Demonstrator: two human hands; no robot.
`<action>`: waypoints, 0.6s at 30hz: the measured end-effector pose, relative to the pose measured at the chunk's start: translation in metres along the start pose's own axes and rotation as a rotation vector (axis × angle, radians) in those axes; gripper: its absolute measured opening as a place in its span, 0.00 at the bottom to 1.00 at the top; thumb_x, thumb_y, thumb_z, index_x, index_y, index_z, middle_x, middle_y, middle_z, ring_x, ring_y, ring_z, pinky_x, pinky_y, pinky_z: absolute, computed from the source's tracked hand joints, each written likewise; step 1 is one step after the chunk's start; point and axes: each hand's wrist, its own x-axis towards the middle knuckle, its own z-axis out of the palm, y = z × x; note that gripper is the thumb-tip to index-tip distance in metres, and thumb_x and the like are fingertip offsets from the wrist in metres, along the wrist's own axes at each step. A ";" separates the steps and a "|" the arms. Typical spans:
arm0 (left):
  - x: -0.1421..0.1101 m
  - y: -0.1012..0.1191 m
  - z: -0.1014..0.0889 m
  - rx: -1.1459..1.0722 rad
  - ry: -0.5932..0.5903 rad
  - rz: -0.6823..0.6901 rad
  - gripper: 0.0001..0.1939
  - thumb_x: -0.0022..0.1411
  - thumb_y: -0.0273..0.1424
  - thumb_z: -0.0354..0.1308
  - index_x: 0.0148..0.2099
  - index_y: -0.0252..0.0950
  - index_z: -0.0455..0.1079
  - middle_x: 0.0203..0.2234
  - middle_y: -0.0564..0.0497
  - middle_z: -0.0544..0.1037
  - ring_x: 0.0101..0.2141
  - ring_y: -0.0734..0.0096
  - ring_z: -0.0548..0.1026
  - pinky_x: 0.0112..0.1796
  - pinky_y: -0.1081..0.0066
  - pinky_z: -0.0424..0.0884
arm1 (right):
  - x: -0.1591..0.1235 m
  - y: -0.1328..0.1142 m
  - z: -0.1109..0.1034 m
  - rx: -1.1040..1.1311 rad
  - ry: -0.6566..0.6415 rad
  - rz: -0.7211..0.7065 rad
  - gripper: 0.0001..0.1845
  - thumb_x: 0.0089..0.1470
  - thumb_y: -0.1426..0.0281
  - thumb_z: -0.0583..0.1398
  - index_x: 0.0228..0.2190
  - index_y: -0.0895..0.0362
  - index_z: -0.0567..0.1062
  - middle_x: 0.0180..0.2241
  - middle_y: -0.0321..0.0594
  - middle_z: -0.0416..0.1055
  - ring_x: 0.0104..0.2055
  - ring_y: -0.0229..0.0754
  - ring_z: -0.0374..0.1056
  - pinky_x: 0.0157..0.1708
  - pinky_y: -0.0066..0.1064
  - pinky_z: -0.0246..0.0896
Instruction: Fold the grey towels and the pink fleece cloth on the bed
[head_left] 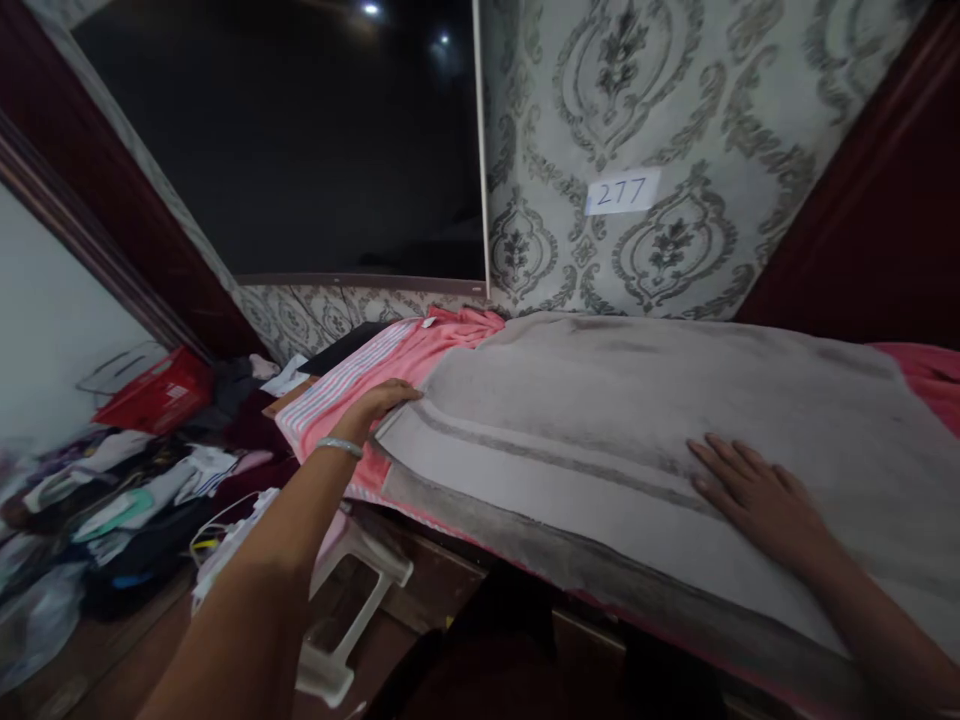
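A large grey towel (570,385) with paler bands along its near side lies spread over a pink towel (375,365) with a striped border. At the grey towel's left edge, my left hand (384,400), with a bracelet at the wrist, has its fingers together and closed on the fabric; the thumb is mostly hidden. My right hand (757,495) rests palm down on the grey towel toward the right, with fingers spread. More pink cloth (930,380) shows at the far right end.
Behind the table stands a dark screen (337,150) against patterned wallpaper, where a paper label (622,190) reads 277. On the left are piled clothes (142,500) and a red basket (157,390). A white plastic stool (360,600) stands below the near edge.
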 end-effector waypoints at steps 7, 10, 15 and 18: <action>-0.022 0.103 0.043 -0.013 -0.212 0.214 0.14 0.46 0.34 0.69 0.27 0.37 0.66 0.22 0.54 0.72 0.26 0.69 0.71 0.30 0.70 0.69 | 0.003 -0.006 -0.005 -0.029 -0.031 0.028 0.36 0.64 0.47 0.43 0.68 0.43 0.61 0.72 0.36 0.52 0.73 0.56 0.47 0.66 0.58 0.50; -0.036 0.141 0.086 0.149 -0.239 0.467 0.11 0.50 0.34 0.64 0.25 0.38 0.64 0.20 0.57 0.66 0.25 0.74 0.65 0.28 0.73 0.62 | 0.004 -0.010 -0.008 -0.027 -0.029 0.031 0.35 0.65 0.47 0.43 0.68 0.42 0.61 0.72 0.35 0.52 0.73 0.55 0.47 0.66 0.58 0.50; -0.056 0.163 0.191 0.435 -0.245 0.782 0.09 0.52 0.28 0.58 0.23 0.36 0.63 0.19 0.58 0.62 0.25 0.75 0.62 0.28 0.72 0.56 | 0.006 -0.015 -0.013 -0.023 -0.025 0.048 0.33 0.66 0.49 0.44 0.68 0.41 0.61 0.72 0.35 0.52 0.73 0.54 0.46 0.67 0.56 0.50; -0.068 0.149 0.252 0.677 -0.275 0.743 0.04 0.54 0.27 0.58 0.27 0.35 0.70 0.22 0.55 0.70 0.28 0.71 0.68 0.31 0.71 0.61 | 0.006 -0.017 -0.016 -0.019 -0.043 0.053 0.33 0.67 0.49 0.45 0.68 0.41 0.60 0.72 0.35 0.51 0.73 0.54 0.46 0.67 0.56 0.49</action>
